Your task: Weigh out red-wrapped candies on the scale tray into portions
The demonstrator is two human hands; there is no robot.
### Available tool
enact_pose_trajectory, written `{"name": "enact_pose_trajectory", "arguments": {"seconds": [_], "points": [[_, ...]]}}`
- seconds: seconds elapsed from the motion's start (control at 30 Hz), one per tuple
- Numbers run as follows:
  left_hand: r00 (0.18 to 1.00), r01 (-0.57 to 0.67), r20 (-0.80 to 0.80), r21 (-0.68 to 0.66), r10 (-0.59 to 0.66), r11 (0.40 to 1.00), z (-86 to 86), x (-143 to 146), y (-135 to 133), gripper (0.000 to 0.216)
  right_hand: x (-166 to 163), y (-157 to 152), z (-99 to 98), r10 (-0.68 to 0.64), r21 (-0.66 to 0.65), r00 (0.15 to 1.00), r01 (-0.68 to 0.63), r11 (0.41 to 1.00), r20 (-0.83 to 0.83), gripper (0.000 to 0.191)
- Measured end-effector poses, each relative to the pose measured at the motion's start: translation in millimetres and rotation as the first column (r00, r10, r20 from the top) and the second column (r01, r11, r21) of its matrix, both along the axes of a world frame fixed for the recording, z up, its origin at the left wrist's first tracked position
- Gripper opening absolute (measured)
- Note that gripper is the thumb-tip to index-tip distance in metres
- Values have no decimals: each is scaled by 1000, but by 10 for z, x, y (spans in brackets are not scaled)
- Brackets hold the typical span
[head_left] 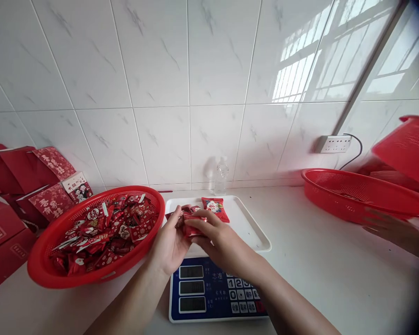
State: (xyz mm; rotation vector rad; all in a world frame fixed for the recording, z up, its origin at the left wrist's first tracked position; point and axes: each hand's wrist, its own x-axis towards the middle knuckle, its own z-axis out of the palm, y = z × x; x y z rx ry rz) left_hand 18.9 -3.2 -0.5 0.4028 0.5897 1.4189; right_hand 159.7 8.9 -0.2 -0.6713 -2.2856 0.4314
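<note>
Packets [192, 230] sit above the scale's [217, 297] twelve-o'clock end, left hand [169, 244] half-closed beneath, right hand [220, 236] fingers curled onto them. Loose pinching could spill one toward nine o'clock's basket [37, 270].

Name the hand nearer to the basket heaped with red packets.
Left. The left hand is next to the right edge of the basket; the right hand is farther off, beyond the left hand, above the scale.
</note>
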Motion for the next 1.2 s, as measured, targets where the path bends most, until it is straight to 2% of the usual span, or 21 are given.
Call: {"name": "enact_pose_trajectory", "arguments": {"seconds": [0.17,0.3,0.37,0.43,0.5,0.57,0.63,0.73,0.83,0.93,1.03,1.2], "points": [[997,81,9,14,-81,997,78,-30,-60,30,149,54,109,-41,-72,990,32,997,-133,30],[989,140,-57,20,-138,990,92,-37,-77,34,203,72,137,-201,-213,959,158,964,-198,32],[988,128,-90,14,-127,992,83,-30,-76,32,204,73,136,-276,-247,926,213,945,-257,33],[988,107,-117,24,-103,994,66,-16,-77,30,176,61,123,-295,-217,896,232,948,-331,33],[988,113,-112,49,-107,992,43,-1,-81,28,121,33,101,-220,-112,916,194,975,-334,32],[988,130,-91,79,-122,988,20,10,-81,27,58,0,76,-108,15,969,114,993,-224,34],[989,109,-106,88,-100,990,5,10,-70,22,24,-19,61,-12,78,997,18,997,-81,42],[986,-14,-162,54,22,998,23,-24,-38,10,93,16,73,45,21,999,-45,999,-7,51],[975,-142,-175,3,141,990,112,-105,-24,10,304,133,106,-103,-77,995,103,992,6,50],[957,-243,-162,15,243,970,242,-213,-39,14,525,270,102,-265,-94,951,282,955,162,48],[945,-293,-136,46,296,955,342,-301,-67,16,599,352,35,-269,-114,903,322,940,335,55],[943,-304,-127,54,309,951,381,-332,-97,17,429,381,-108,-214,-132,870,300,945,444,60]]}}
